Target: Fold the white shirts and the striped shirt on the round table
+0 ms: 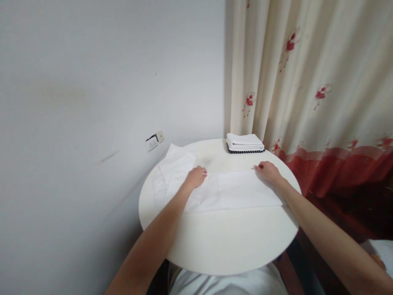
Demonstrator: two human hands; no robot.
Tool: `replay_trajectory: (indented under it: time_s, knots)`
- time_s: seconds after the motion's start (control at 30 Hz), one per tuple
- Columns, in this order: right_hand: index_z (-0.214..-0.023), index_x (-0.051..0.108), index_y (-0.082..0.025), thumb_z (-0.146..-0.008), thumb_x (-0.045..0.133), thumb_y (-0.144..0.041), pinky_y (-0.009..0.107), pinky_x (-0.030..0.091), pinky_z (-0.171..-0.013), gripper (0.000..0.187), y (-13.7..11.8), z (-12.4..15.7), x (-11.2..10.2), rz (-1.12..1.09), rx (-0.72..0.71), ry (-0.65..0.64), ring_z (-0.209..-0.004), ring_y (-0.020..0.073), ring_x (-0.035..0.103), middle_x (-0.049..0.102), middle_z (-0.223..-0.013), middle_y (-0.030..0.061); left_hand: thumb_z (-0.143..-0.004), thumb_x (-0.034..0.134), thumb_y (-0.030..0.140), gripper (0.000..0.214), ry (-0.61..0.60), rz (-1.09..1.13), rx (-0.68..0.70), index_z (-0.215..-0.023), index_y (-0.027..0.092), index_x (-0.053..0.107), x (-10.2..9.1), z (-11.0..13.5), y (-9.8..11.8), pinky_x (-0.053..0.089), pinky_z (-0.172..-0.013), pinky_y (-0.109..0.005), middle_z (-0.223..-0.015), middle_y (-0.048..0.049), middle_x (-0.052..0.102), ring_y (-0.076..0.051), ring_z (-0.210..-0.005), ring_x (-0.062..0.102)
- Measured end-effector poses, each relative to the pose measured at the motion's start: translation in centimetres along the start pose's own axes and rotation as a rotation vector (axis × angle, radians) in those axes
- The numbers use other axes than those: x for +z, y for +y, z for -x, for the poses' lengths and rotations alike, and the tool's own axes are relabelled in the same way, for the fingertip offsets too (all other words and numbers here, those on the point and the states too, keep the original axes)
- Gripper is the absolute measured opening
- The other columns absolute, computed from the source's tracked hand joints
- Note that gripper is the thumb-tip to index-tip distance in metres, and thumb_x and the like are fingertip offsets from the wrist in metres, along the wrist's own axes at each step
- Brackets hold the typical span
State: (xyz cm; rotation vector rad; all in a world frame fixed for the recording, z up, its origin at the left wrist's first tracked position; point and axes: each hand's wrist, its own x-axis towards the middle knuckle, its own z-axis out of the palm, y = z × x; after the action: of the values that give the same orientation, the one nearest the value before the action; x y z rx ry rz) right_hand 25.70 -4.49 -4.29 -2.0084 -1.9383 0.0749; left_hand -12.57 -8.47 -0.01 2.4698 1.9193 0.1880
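Observation:
A thin white garment, which looks like a shirt, lies spread across the round white table in a long band. Its left end fans out in a sleeve-like flap towards the wall. My left hand is closed, pinching the far edge of the garment near the middle of the table. At the far right corner of the cloth, my right hand pinches the same edge between thumb and fingers. Both hands rest low, close to the tabletop.
A neat stack of folded white cloth sits on a black-and-white patterned item at the table's back edge. A wall with a socket borders the left side. Behind the right side hangs a cream and red curtain.

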Motion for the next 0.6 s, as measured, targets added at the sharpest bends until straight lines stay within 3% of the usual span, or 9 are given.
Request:
replay_trajectory:
  time_s: [0.2,0.4,0.6]
  knots:
    - [-0.098,0.074,-0.015,-0.094,0.058,-0.031,0.029,0.043,-0.082,0.023,0.3,-0.3,-0.1,-0.066,-0.101,0.005,-0.095,0.0228,0.066,0.073,-0.105,0.0145,-0.093,0.062,0.028,0.023,0.008,0.013,-0.059,-0.111,0.026,0.076,-0.6,-0.1,-1.1,0.048,-0.096,-0.028,-0.12,-0.0057,0.071,-0.022,-0.111,0.066]
    - [-0.107,0.072,-0.012,-0.098,0.05,-0.031,0.03,0.042,-0.09,0.03,-0.4,-0.1,-0.7,-0.074,-0.115,0.13,-0.103,0.0244,0.062,0.069,-0.112,0.0165,-0.089,0.066,0.025,0.018,0.019,-0.021,-0.172,-0.105,0.025,0.074,-1.3,0.4,-1.4,0.048,-0.097,-0.035,-0.121,-0.0052,0.072,-0.025,-0.116,0.064]
    - [-0.109,0.073,-0.016,-0.096,0.053,-0.031,0.032,0.043,-0.089,0.028,-0.5,-0.1,0.4,0.01,-0.071,-0.026,-0.105,0.0256,0.064,0.071,-0.114,0.0143,-0.089,0.061,0.02,0.017,0.006,-0.047,-0.21,-0.1,0.025,0.073,-1.7,0.6,-1.6,0.047,-0.095,-0.036,-0.115,-0.0056,0.074,-0.024,-0.112,0.066]
